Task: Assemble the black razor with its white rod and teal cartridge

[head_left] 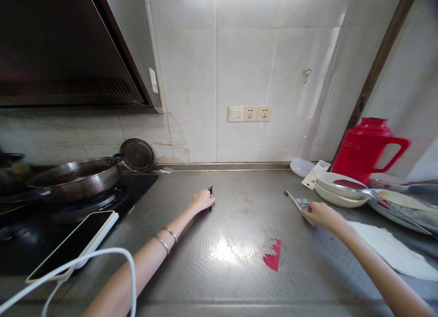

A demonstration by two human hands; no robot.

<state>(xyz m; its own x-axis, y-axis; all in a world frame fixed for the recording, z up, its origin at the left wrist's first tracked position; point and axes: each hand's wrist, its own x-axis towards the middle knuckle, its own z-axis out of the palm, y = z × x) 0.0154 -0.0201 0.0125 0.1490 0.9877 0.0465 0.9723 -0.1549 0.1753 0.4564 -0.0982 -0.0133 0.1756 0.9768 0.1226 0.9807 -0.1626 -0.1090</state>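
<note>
Under the left hand (202,200): one small dark stick-like item (210,189), ends showing past curled fingers that hold it; gripped from above, I judge, because it is slim and sits low to the steel counter (185,271).

At the right hand's (319,214) fingertips: one white stick (294,201), perhaps a toothbrush, dark end pointing away from them; fingers drawn narrow, but from my remote seat I cannot tell grip from light touch. Just beside those fingertips: one small clear packet (303,201).

Between both hands, nearer the body: one torn red patch (273,257), apparently stuck down.

Beyond the right fingers: two white dishes (330,197), stacked presumably to save room; behind, one red thermos flask (359,153).

Well left of the left fingers: one smartphone (78,239), cable (112,251) nearby; one steel pan (82,187) on the hob (145,184).
</note>
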